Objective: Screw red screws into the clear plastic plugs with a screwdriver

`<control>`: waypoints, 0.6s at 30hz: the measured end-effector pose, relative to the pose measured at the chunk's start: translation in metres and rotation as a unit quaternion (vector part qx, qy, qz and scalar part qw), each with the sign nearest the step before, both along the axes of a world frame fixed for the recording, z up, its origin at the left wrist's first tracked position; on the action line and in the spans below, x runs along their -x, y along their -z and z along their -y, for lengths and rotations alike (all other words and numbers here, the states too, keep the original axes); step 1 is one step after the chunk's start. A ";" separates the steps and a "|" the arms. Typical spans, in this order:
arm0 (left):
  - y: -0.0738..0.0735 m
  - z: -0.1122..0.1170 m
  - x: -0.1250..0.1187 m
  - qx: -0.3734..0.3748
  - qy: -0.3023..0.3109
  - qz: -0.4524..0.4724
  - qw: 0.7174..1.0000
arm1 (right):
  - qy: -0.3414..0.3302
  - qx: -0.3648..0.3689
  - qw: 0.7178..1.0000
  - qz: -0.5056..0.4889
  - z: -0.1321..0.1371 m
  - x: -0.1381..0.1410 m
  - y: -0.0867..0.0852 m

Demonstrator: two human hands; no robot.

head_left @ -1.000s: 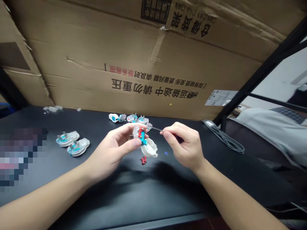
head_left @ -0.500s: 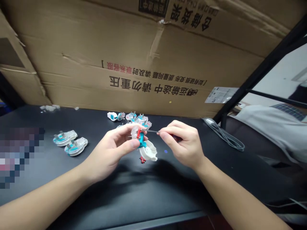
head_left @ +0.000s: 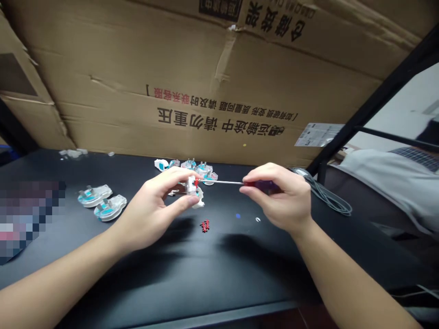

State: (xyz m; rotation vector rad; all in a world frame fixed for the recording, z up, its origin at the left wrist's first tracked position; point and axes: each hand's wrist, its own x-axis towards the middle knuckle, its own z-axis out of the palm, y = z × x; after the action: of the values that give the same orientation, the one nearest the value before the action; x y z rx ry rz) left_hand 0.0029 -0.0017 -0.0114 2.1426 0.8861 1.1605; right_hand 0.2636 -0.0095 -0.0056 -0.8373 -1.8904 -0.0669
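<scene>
My left hand (head_left: 159, 205) pinches a small plug part (head_left: 192, 186) of clear and white plastic between thumb and fingers. A red piece (head_left: 196, 183) shows on its right side, and its far side is hidden by my fingers. My right hand (head_left: 284, 196) is closed round the dark red and purple handle of a screwdriver (head_left: 222, 182). The thin metal shaft points left, and its tip meets the plug part by the red piece. On the table below lies a small pile of red-and-black pieces (head_left: 205, 226).
Two clear-and-teal plugs (head_left: 110, 208) lie on the left of the black table (head_left: 192, 283). Several more plugs (head_left: 206, 168) stand at the back. Clear bits (head_left: 73, 153) sit back left. A grey cable (head_left: 325, 194) lies right. Cardboard (head_left: 120, 55) walls off the back.
My right hand has moved right and slightly up, showing more of the screwdriver's shaft. The plug part has turned, so its teal section and broad white shell no longer show as before.
</scene>
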 end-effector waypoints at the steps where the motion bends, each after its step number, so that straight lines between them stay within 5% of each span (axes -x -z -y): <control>1: 0.000 0.000 0.000 -0.003 0.001 -0.002 1.000 | 0.000 0.012 1.000 0.002 0.000 0.000 0.000; 13: 0.001 -0.001 0.000 0.079 0.024 0.055 0.995 | -0.011 0.128 0.991 -0.023 0.005 0.008 0.002; 18: 0.001 -0.003 -0.001 0.073 0.030 0.040 0.996 | -0.022 0.048 0.998 -0.016 0.004 0.008 0.000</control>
State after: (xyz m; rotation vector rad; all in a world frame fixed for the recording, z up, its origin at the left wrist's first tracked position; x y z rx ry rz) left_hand 0.0041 0.0010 -0.0125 1.9774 0.8391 1.1086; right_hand 0.2558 -0.0133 -0.0061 -0.8559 -1.8938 0.0638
